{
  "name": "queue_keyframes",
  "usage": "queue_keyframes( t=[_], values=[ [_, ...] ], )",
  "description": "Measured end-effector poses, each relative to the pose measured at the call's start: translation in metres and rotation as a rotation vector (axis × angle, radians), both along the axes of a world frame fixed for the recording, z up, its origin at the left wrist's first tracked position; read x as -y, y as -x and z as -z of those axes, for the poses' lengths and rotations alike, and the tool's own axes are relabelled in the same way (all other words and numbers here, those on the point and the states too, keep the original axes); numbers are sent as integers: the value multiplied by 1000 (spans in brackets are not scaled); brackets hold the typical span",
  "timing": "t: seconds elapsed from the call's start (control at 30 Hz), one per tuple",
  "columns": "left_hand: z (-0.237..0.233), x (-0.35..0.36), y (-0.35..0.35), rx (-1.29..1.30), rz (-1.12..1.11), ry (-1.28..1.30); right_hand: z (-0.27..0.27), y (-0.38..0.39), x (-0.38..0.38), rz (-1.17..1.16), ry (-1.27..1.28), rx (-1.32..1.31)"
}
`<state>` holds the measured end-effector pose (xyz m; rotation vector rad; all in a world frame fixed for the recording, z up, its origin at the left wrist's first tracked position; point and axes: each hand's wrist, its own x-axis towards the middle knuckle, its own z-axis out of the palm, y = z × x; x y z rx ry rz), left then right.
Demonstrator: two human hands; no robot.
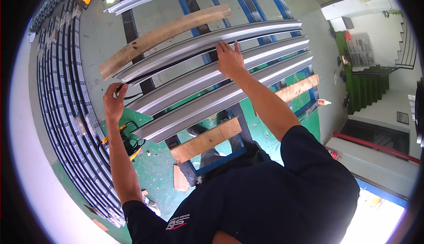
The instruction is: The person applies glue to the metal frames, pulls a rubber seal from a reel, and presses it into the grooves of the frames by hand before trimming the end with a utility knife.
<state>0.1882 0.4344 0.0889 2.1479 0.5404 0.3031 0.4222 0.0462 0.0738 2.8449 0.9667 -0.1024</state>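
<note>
the right hand lies flat, fingers spread, on the aluminium rails, which rest side by side across a blue frame above the green floor. the left hand, well apart from it, is curled around a black cable at the rails' end

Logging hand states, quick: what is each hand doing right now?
Left hand: fingers curled by the black cable; grip cannot be told.
Right hand: open, flat on an aluminium rail.
</note>
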Motion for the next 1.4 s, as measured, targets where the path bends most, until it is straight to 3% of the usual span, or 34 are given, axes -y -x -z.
queue_keyframes(
  t=[0.17,0.3,0.43,0.57,0.73,0.77,0.8,0.87,0.9,0.97,1.07,1.17,1.3,1.4],
  values=[
    [-1,0,0,47,7,5,-21,-2,-14,-10,-58,-85],
    [3,0,3,41,14,25,-6,12,-14,-56,-116,8],
    [4,1,3,25,-3,-28,-36,-7,-20,-16,61,-241],
    [4,2,4,32,-1,-30,-11,-32,33,-39,-56,-72],
    [1,-1,5,-14,37,-76,-1,-119,143,303,-8,3],
    [-2,0,4,-25,40,-82,13,-145,173,354,-170,171],
    [-2,-1,4,-38,35,-78,11,-168,196,545,-356,160],
    [-1,-3,3,-65,23,-69,-5,-213,225,1028,-373,148],
    [-5,-3,1,-103,23,-59,15,-244,256,1045,-390,280],
    [-1,-6,2,-137,20,-125,2,-279,271,1385,-880,-126],
    [-9,2,-3,-198,-10,-126,-7,-306,274,1441,-878,-216],
    [-8,-2,-1,-226,-27,-137,25,-338,297,1518,-1083,-169],
    [-20,4,-6,-297,-29,-149,34,-350,322,1520,-1254,-385],
    [-20,5,-7,-323,-20,-160,32,-353,328,1526,-1123,-348]
  ],
)
